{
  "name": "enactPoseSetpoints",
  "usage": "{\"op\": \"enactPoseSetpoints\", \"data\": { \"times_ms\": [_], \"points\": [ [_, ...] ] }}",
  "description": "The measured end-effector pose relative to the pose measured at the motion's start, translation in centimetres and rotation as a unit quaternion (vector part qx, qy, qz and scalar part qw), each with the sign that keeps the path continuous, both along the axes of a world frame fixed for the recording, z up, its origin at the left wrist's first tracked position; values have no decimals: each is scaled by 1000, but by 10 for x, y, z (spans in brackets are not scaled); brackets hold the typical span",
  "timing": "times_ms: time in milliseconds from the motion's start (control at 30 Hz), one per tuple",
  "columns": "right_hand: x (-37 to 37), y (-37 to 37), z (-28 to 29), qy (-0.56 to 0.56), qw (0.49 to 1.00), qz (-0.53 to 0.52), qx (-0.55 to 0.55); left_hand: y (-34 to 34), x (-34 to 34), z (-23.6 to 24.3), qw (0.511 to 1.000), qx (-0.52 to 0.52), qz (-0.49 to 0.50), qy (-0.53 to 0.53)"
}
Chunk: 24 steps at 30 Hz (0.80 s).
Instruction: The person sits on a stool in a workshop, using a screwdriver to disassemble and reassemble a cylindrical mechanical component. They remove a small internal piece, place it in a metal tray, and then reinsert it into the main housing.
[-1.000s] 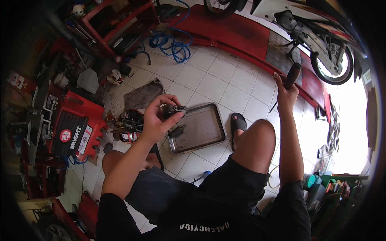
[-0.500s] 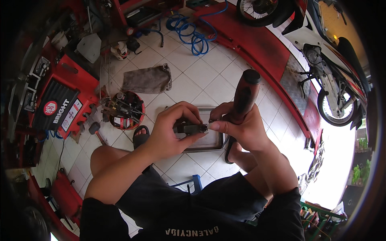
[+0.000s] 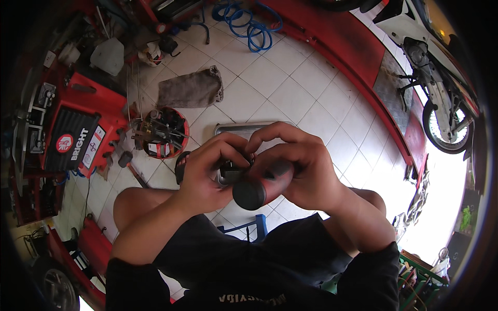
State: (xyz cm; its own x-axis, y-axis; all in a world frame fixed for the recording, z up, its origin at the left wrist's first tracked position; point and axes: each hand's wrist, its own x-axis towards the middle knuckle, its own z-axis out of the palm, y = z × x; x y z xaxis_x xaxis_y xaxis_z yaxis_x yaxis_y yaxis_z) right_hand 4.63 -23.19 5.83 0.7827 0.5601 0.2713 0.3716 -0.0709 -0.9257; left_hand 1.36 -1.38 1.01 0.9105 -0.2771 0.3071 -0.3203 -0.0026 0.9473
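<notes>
A thick red-and-black handle (image 3: 276,182), its round black end tilted toward me, is gripped in my right hand (image 3: 308,168). Its working end is hidden by my fingers. My left hand (image 3: 202,173) closes around a small dark metal part (image 3: 230,171), mostly covered by the fingers and the handle, so its kind is unclear. The fingertips of both hands come together around that part. Beneath them on the floor lies a shallow metal tray (image 3: 228,127), mostly hidden by my hands.
A grey rag (image 3: 189,88) lies ahead on the tiles. To the left are a round red tub (image 3: 181,122) of tools, a hammer (image 3: 126,159) and a red machine (image 3: 78,124). A blue hose (image 3: 254,36) coils near a red lift platform (image 3: 353,57); a motorcycle (image 3: 428,67) stands at right.
The handle has swung from pointing up and away to pointing down toward me. My right hand has turned over and moved in against my left, which still holds the metal part.
</notes>
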Motion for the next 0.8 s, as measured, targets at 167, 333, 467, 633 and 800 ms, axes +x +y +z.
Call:
{"op": "enactPoseSetpoints", "data": {
  "times_ms": [167,333,467,633,800],
  "points": [
    [-3,-2,-6,32,999,-17,-26,-3,1,5,1000,-2,11,3],
    [-3,-1,-7,12,1000,-7,-21,5,1,4,996,80,0,-47],
    [-6,1,-9,5,999,-22,-26,0,-3,6,995,72,37,-51],
    [-12,4,-10,3,998,-46,-49,4,-2,11,993,97,30,-52],
    [-14,7,-13,-26,997,-60,-47,6,-3,11,992,108,38,-56]
  ]
}}
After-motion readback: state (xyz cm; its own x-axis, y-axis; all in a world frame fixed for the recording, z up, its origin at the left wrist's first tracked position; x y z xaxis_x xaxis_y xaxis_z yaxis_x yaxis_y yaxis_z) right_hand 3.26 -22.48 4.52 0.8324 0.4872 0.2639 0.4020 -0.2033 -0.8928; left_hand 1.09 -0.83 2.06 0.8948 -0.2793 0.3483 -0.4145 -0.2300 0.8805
